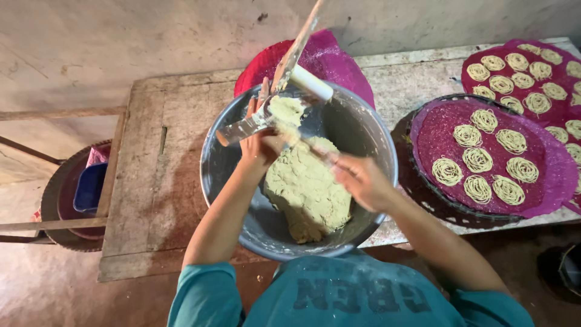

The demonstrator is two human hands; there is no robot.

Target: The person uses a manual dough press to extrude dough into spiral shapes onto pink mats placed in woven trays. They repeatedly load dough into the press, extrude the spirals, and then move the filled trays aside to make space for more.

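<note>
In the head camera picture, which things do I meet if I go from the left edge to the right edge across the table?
Blue container in a round tray beside the table → bare wooden table → metal bowl with pale dough → dark round tray under a pink sheet with noodle coils → second pink sheet of coils.

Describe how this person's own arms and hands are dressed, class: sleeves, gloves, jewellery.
Both hands are bare: the left hand and right hand show no gloves, and no rings or bracelets are visible. The forearms are uncovered; short teal sleeves end above the elbows.

The bench's point(163, 181) left end lies open; the big bowl point(363, 139) blocks its middle, noodle-laden mats point(544, 175) its right end.
</note>
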